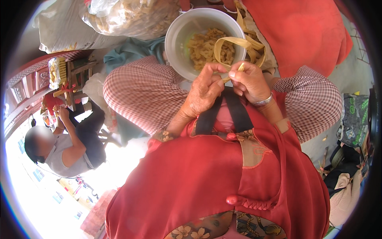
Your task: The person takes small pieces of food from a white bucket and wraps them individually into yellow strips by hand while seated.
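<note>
My left hand (pixel 206 89) and my right hand (pixel 250 80) meet just below the near rim of a metal basin. Between their fingertips they hold a folded piece of a pale yellow, flat plant-fibre strip (pixel 228 79). A long strip (pixel 232 38) of the same colour loops over the right side of the basin; whether it joins the folded piece is hidden by my fingers. In the silver-coloured basin (pixel 176 27) lies a heap of small yellowish folded pieces (pixel 206 44). A metal bracelet (pixel 264 101) is on my right wrist.
A clear plastic bag (pixel 128 18) full of similar pieces stands behind, left of the basin. More strips (pixel 258 50) lie at its right, beside a red cloth (pixel 301 33). At the left sits another person (pixel 71 149) near a wooden stool (pixel 71 80). A patterned bag (pixel 353 119) stands at the right.
</note>
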A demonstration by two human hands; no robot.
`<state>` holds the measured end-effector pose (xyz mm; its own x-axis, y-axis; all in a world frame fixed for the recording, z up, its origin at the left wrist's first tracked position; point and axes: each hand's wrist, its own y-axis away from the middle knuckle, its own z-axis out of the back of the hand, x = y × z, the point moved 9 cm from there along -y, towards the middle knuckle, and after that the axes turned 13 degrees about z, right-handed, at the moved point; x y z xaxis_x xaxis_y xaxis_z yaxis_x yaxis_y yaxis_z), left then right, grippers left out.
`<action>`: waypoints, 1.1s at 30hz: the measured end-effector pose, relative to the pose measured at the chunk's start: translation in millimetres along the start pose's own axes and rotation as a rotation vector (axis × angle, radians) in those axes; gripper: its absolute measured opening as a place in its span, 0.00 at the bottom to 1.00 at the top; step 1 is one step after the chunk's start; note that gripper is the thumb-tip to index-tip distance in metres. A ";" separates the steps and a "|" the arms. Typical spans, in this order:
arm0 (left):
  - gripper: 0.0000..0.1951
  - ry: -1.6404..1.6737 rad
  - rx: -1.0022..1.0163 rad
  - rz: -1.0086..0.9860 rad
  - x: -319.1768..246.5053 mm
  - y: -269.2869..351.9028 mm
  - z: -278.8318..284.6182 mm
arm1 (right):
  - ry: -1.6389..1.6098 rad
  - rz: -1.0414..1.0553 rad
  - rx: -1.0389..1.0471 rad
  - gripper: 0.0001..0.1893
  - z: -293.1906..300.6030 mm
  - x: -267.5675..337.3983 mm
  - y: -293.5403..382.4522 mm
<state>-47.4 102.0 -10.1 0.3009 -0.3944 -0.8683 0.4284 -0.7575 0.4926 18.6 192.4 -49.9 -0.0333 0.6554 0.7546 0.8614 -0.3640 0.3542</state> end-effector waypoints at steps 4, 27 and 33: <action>0.13 -0.048 0.000 0.004 0.3 -1.6 1.4 | -0.030 -0.016 -0.006 0.04 2.1 1.2 -1.3; 0.05 0.151 -0.058 0.065 -19.1 -15.1 25.7 | 0.105 0.079 -0.008 0.05 -12.7 25.6 -20.8; 0.01 -0.147 -0.289 -0.201 -108.2 -48.5 61.9 | 0.292 0.436 0.050 0.06 -39.6 103.7 -77.9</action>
<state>-153.4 149.3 56.3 0.0701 -0.3389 -0.9382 0.6953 -0.6578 0.2896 -72.0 262.5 22.6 0.2002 0.2356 0.9510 0.8496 -0.5252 -0.0487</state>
